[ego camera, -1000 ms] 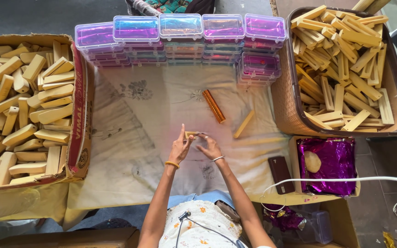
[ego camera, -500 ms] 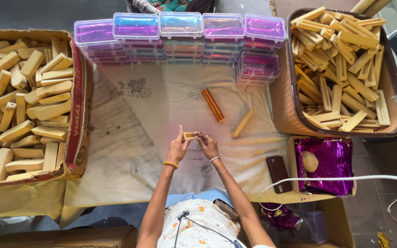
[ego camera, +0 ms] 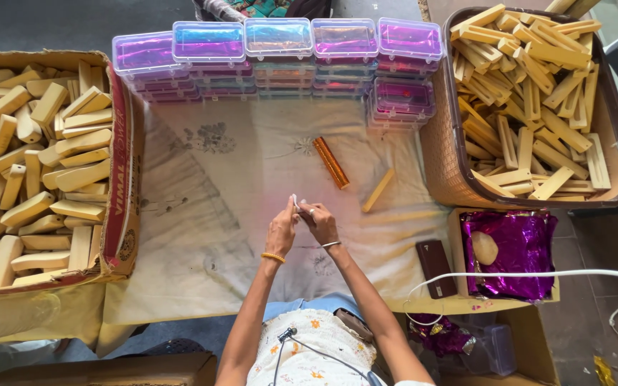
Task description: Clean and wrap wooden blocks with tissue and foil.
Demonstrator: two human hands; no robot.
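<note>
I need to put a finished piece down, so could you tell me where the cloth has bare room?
The cloth lies bare between the cardboard box and the left hand, and above the hands up to the stacked plastic cases. It is tighter toward the basket, by the orange stick and pale stick.

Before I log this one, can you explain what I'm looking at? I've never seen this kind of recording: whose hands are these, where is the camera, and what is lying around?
The single view comes from a camera worn on the person's head, looking straight down. There is no machine: the left hand and right hand meet over a pale cloth and together pinch a small item, too small to identify. On the cloth lie an orange-wrapped stick and a bare wooden stick. A cardboard box at left and a brown basket at right hold many pale wooden blocks. Stacked clear plastic cases line the far edge. Purple foil sits lower right.
</note>
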